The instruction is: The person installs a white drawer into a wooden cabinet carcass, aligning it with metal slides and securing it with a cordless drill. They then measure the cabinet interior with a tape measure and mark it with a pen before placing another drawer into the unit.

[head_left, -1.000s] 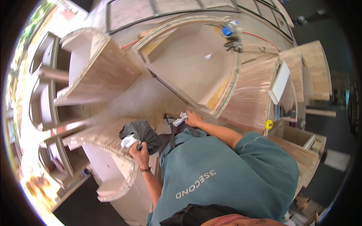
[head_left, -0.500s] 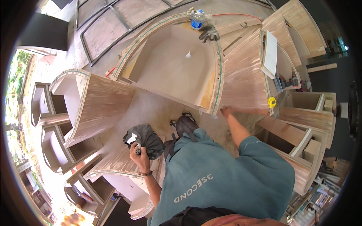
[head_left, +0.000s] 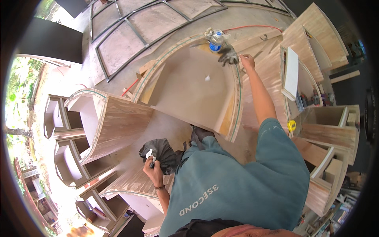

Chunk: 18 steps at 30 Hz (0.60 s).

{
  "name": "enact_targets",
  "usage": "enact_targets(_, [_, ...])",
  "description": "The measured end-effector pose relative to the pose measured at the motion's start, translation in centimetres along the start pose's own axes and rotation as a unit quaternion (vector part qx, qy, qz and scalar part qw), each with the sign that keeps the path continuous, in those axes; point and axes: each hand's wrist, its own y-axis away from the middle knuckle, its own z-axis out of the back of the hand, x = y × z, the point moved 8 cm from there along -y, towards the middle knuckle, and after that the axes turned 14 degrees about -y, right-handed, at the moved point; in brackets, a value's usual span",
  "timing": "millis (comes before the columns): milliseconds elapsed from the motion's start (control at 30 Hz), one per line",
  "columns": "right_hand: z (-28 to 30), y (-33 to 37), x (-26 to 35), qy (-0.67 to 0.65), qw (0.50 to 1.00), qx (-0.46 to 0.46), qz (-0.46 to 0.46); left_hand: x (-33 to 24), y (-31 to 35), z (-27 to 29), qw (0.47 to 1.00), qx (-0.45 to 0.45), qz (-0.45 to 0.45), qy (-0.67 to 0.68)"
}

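My left hand [head_left: 153, 170] is closed on the gathered neck of a black plastic bag [head_left: 164, 149], which hangs by my left side. Something white [head_left: 149, 153] shows at the bag's top, just above my fingers. My right arm is stretched far forward. At its end, my right hand [head_left: 247, 62] has its fingers drawn together at the right rim of a curved wooden cabinet [head_left: 183, 85]; what is in them is too small to tell. Beside those fingers a dark work glove [head_left: 228, 56] lies on the rim, near a water bottle [head_left: 216, 41]. A small white piece [head_left: 207, 78] lies inside the cabinet.
Curved wooden carcasses stand to the left [head_left: 118, 122] and right [head_left: 262, 98]. A yellow tape measure [head_left: 291, 126] sits at the right one's edge. Open box units [head_left: 73, 158] line the far left. Black metal frames [head_left: 138, 33] lie on the floor ahead, near a red hose [head_left: 252, 26].
My right hand has swung up and forward from low by the right carcass to the cabinet's far rim near the glove. My left hand keeps hold of the bag. The view has shifted slightly.
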Motion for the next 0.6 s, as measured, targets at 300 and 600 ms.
enact_targets(300, [-6.3, -6.0, 3.4, 0.041, 0.998, 0.041, -0.008, 0.9, -1.9, 2.3, 0.993, -0.073, 0.097, -0.009])
enact_targets(600, [-4.6, -10.8, 9.9, 0.008, 0.981, -0.004, 0.192, -0.9, -1.8, 1.1, 0.987, -0.090, 0.128, -0.039])
